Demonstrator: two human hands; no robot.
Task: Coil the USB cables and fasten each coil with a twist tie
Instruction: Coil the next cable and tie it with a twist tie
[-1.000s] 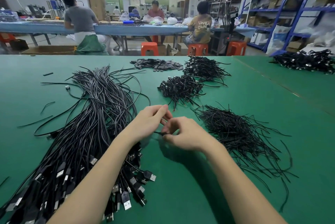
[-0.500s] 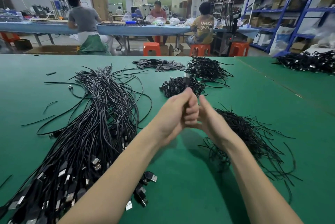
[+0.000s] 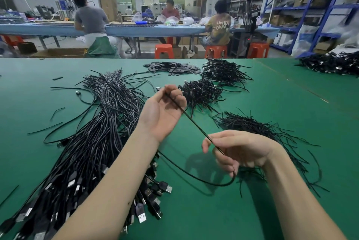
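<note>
Green desk [image 3: 242, 210] fills the view, wide and flat. On its left side sprawls the big bundle of loose USB cables [image 3: 101, 123] — black leads fanned toward the far side, plugs bunched at the near edge under the left forearm. To the right lies the pile of twist ties [image 3: 258, 129], thin black strands, just behind the right hand. Further back sit two heaps of coiled cables [image 3: 202, 92], one behind the other, and beyond them a flat scatter of small dark pieces [image 3: 172, 67]. Another black heap [image 3: 330, 62] sits at the far right on the adjoining surface.

Now the hands. Left hand [image 3: 165, 111] is raised above the desk, palm toward the camera, fingers curled — its grip holds one end of a single cable [image 3: 192, 121], plug tip peeking out at the fingertips. The cable runs taut and diagonal down to the right hand [image 3: 237, 150], whose fingers are curled around it; that grip pinches the line between thumb and forefinger. From there the cable drops in a slack loop, touches down on the desk and trails back left beneath the left forearm toward the bundle. Hands are apart, the cable stretched between them.
</note>
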